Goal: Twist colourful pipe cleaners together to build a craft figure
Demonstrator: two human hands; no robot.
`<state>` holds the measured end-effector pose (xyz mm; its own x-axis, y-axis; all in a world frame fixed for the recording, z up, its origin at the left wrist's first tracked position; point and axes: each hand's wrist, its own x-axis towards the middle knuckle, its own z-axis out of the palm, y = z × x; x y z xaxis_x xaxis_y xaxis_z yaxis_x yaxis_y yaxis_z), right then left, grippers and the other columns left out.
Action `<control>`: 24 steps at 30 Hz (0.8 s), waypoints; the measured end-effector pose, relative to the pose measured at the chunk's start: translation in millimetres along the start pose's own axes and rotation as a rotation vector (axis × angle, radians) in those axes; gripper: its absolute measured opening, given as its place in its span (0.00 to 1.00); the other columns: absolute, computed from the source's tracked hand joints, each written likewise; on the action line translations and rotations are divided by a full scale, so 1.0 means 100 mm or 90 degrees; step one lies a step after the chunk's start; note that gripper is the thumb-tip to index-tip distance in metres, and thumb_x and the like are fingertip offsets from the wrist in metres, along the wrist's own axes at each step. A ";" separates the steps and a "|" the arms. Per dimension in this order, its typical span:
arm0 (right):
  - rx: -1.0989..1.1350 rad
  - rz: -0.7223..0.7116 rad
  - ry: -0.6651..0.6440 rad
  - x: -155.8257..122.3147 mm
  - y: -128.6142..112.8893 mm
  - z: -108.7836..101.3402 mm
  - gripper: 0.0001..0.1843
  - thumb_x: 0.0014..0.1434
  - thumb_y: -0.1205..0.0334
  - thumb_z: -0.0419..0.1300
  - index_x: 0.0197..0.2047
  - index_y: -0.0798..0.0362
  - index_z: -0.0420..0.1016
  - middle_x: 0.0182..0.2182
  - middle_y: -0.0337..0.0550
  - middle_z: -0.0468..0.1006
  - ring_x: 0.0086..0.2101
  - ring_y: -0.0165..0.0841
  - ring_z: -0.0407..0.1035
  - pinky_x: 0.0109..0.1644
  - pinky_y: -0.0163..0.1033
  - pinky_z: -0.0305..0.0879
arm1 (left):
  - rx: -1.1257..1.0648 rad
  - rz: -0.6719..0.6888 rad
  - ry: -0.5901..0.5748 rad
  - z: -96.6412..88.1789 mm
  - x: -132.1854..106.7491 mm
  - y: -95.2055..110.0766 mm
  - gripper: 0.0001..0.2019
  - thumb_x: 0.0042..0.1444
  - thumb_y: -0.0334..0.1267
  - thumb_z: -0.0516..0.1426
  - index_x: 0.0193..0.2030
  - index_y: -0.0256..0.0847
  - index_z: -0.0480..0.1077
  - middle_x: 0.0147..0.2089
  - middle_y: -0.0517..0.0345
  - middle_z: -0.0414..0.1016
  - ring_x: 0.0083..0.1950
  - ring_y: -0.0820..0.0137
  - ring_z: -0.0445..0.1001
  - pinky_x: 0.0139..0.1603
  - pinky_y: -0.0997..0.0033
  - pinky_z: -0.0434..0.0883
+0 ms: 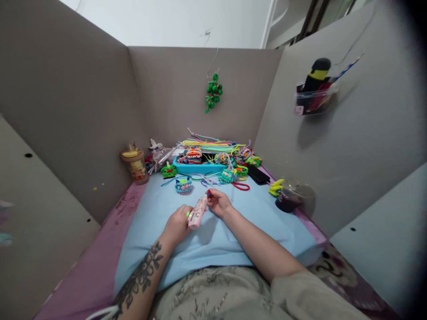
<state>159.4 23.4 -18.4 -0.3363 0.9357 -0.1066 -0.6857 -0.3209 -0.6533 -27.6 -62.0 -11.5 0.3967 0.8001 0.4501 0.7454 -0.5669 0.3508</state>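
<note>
My left hand (178,224) is closed around a pink glue gun (197,212), which points up and to the right over a light blue cloth (233,235). My right hand (218,202) pinches a small red and blue piece (208,193) right at the gun's tip. A small knitted-looking figure in blue and pink (183,186) lies just beyond the hands.
A blue tray (196,169) with colourful pipe-cleaner figures stands at the back, pipe cleaners (210,144) piled behind it. A yellow-lidded cup (135,165) is at the left, a dark cup (287,201) at the right. A green ornament (213,93) hangs on the grey partition.
</note>
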 end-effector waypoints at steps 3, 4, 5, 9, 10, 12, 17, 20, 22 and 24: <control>0.005 0.005 0.005 -0.01 -0.01 0.01 0.04 0.41 0.68 0.62 0.22 0.55 0.70 0.15 0.37 0.69 0.17 0.24 0.60 0.16 0.27 0.52 | -0.003 0.001 0.002 0.01 0.00 -0.01 0.05 0.57 0.35 0.50 0.39 0.39 0.65 0.35 0.53 0.69 0.38 0.66 0.69 0.38 0.69 0.66; 0.006 0.006 0.007 -0.02 -0.01 0.02 0.04 0.41 0.68 0.62 0.22 0.56 0.70 0.15 0.37 0.69 0.17 0.24 0.60 0.17 0.27 0.52 | -0.004 0.002 0.004 0.01 0.00 -0.01 0.05 0.57 0.34 0.50 0.39 0.39 0.66 0.35 0.53 0.69 0.38 0.66 0.69 0.38 0.69 0.66; 0.006 0.006 0.008 -0.02 -0.01 0.02 0.04 0.40 0.68 0.62 0.22 0.56 0.70 0.15 0.37 0.69 0.17 0.24 0.60 0.17 0.27 0.52 | -0.006 0.003 0.006 0.01 -0.01 -0.01 0.05 0.56 0.34 0.51 0.39 0.39 0.66 0.35 0.54 0.69 0.38 0.66 0.69 0.38 0.69 0.66; 0.004 0.003 0.010 -0.02 -0.01 0.03 0.05 0.39 0.68 0.63 0.22 0.56 0.69 0.15 0.36 0.69 0.17 0.24 0.59 0.17 0.27 0.52 | -0.006 0.004 0.015 0.00 -0.01 0.00 0.05 0.57 0.34 0.50 0.39 0.40 0.65 0.35 0.54 0.69 0.37 0.67 0.70 0.38 0.69 0.67; 0.003 0.000 0.010 -0.02 -0.01 0.04 0.05 0.39 0.68 0.63 0.22 0.55 0.69 0.15 0.35 0.69 0.17 0.24 0.59 0.17 0.27 0.52 | -0.008 0.002 0.018 -0.01 -0.01 0.00 0.05 0.57 0.35 0.50 0.39 0.40 0.65 0.34 0.55 0.69 0.37 0.67 0.70 0.37 0.70 0.67; 0.001 -0.006 0.009 -0.02 -0.01 0.04 0.06 0.39 0.68 0.63 0.22 0.55 0.69 0.15 0.35 0.68 0.17 0.24 0.59 0.16 0.27 0.52 | -0.014 0.000 0.019 -0.02 -0.01 0.01 0.06 0.57 0.35 0.50 0.39 0.40 0.65 0.34 0.55 0.69 0.36 0.67 0.70 0.37 0.70 0.67; -0.012 -0.032 0.007 -0.03 0.00 0.05 0.08 0.39 0.68 0.65 0.23 0.54 0.69 0.16 0.33 0.69 0.18 0.23 0.60 0.17 0.26 0.54 | -0.016 -0.007 0.004 -0.02 0.00 0.01 0.07 0.56 0.35 0.50 0.40 0.40 0.66 0.36 0.54 0.69 0.37 0.67 0.70 0.38 0.69 0.67; -0.019 -0.048 0.006 -0.03 0.00 0.05 0.08 0.40 0.67 0.66 0.23 0.54 0.69 0.15 0.34 0.68 0.17 0.23 0.60 0.17 0.26 0.53 | -0.019 -0.008 -0.009 -0.02 0.00 0.01 0.07 0.57 0.35 0.50 0.40 0.40 0.66 0.36 0.53 0.70 0.38 0.66 0.70 0.39 0.68 0.67; -0.022 -0.054 0.007 -0.03 0.00 0.05 0.08 0.41 0.67 0.66 0.23 0.54 0.69 0.15 0.34 0.69 0.17 0.23 0.59 0.17 0.26 0.53 | -0.019 -0.008 -0.017 -0.03 0.00 0.02 0.07 0.57 0.35 0.50 0.40 0.40 0.66 0.36 0.53 0.70 0.39 0.66 0.70 0.40 0.68 0.67; -0.024 -0.057 0.009 -0.03 0.00 0.05 0.08 0.41 0.66 0.66 0.23 0.54 0.69 0.15 0.34 0.69 0.17 0.23 0.59 0.17 0.26 0.53 | -0.017 -0.007 -0.020 -0.03 0.01 0.02 0.07 0.57 0.35 0.50 0.40 0.39 0.66 0.36 0.53 0.70 0.39 0.66 0.70 0.40 0.68 0.67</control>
<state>157.1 19.8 -14.8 -0.2655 0.9624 -0.0566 -0.6879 -0.2303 -0.6883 -27.1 -63.4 -8.0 0.4061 0.8116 0.4200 0.7355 -0.5630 0.3769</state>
